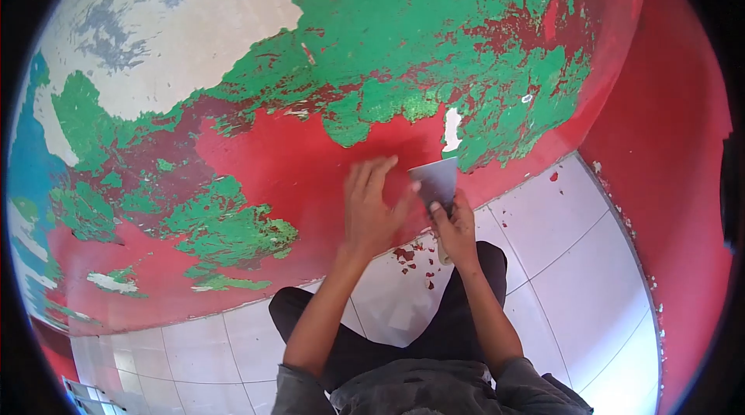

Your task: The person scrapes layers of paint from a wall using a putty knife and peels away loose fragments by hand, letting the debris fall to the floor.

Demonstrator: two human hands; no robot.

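My right hand (pixel 456 230) is wrapped round the handle of a scraper (pixel 437 182), its thumb on the base of the wide grey blade. The blade points up toward the wall (pixel 299 174), where red shows around torn patches of green paint. My left hand (pixel 372 209) is just left of the blade, fingers apart and slightly blurred, the palm in front of the red area. A fingertip of it comes close to the blade's left edge. Above the blade, a small white bare spot (pixel 452 129) shows at the edge of the green paint (pixel 388 27).
Red paint flakes (pixel 415 260) lie on the white tiled floor (pixel 563 221) between my knees, with more along the wall's foot. A red side wall (pixel 667 135) meets the floor at right. Cream paint (pixel 194 19) covers the upper left.
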